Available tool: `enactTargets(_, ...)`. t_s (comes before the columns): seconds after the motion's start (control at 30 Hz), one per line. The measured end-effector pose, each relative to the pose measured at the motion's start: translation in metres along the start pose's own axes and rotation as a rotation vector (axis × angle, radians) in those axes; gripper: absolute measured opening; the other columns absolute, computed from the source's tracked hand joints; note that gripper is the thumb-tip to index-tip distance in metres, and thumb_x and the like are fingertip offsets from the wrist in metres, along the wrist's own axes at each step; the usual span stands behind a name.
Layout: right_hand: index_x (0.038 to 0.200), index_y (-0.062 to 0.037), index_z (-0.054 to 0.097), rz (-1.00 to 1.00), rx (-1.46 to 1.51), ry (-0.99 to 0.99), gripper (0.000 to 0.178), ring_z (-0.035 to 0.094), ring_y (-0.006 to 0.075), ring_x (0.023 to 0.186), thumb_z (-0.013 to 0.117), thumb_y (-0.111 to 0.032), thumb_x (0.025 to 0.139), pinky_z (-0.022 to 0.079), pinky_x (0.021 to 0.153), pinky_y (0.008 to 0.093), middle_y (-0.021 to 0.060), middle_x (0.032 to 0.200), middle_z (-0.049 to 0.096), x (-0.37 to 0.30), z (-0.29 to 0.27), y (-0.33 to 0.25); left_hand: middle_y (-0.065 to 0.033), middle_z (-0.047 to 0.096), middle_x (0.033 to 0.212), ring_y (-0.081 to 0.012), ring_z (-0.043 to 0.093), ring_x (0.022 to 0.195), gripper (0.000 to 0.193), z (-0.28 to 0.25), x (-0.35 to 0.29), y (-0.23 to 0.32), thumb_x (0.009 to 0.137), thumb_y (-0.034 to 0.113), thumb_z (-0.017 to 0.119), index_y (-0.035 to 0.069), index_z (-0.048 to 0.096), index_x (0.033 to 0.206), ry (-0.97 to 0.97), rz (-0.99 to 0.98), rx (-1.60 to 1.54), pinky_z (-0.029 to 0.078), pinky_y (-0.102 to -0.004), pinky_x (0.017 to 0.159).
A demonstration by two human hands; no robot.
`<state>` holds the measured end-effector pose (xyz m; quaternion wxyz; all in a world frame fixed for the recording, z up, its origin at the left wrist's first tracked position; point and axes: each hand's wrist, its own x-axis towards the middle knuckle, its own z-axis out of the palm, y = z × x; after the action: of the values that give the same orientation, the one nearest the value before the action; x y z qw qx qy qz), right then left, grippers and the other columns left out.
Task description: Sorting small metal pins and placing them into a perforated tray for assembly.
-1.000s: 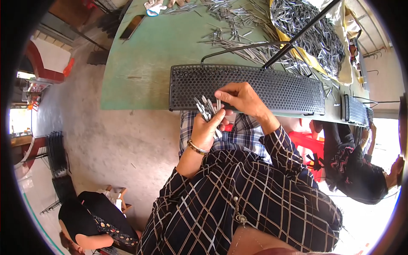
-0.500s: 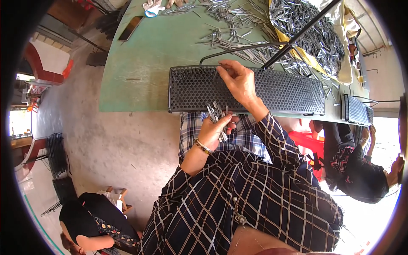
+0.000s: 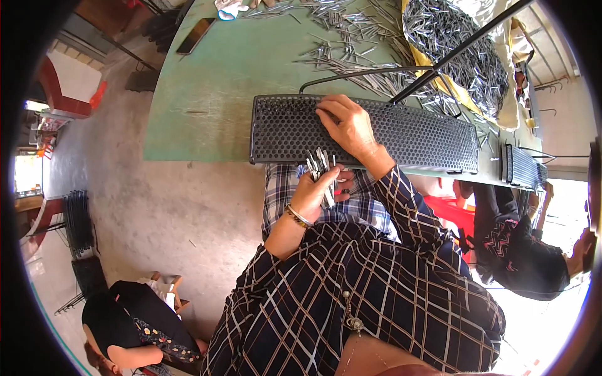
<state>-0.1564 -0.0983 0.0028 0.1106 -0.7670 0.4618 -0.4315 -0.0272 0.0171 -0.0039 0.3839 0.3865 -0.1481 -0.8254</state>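
Observation:
A bundle of thin grey metal strips (image 3: 320,161) stands out of my left hand (image 3: 311,195), which is closed round it just below the table edge. Over the left half of a black perforated metal panel (image 3: 420,135) is my right hand (image 3: 352,130). Its fingers are bent, with the tips down at the holes, and the thumb lies close to them. Whatever those fingertips pinch, if anything, is too small or hidden to make out. The panel lies along the table's front edge, with black rods (image 3: 411,88) rising from its far side.
Loose strips (image 3: 351,53) are strewn over the green table (image 3: 213,119). A yellow-edged sack (image 3: 461,56) full of them stands at the far right. A phone (image 3: 196,36) and a glove (image 3: 229,9) lie far left. Another person (image 3: 523,250) is at right, near a second panel (image 3: 523,166); one more (image 3: 141,323) is lower left.
My right hand's fingers have bent further and come down onto the panel. My left hand keeps its bundle in nearly the same place. The whole view has shifted slightly.

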Motion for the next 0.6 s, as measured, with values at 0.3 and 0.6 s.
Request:
enactTargets(0.3, 0.091, 0.0004, 0.068, 0.330, 0.277, -0.435, 0.020, 0.057, 0.0114, 0.064, 0.069, -0.017, 0.081, 0.045, 0.056, 0.0245, 0.0071, 0.079, 0.063, -0.012, -0.043, -0.034, -0.0124, 0.066, 0.095, -0.0173, 0.066, 0.079, 0.024, -0.003, 0.000, 0.001, 0.089, 0.018, 0.059, 0.002, 0.058, 0.106, 0.007, 0.128, 0.030, 0.052, -0.0252, 0.059)
enactTargets(0.6, 0.093, 0.0028, 0.067, 0.608, 0.535, -0.330, 0.020, 0.058, 0.0075, 0.064, 0.067, -0.015, 0.083, 0.047, 0.057, 0.0227, 0.0056, 0.073, 0.066, -0.022, -0.055, -0.023, -0.0151, 0.066, 0.096, -0.0205, 0.066, 0.083, 0.026, -0.003, 0.010, -0.003, 0.088, 0.017, 0.060, -0.001, 0.057, 0.107, -0.018, 0.112, -0.049, 0.055, -0.0294, 0.063)
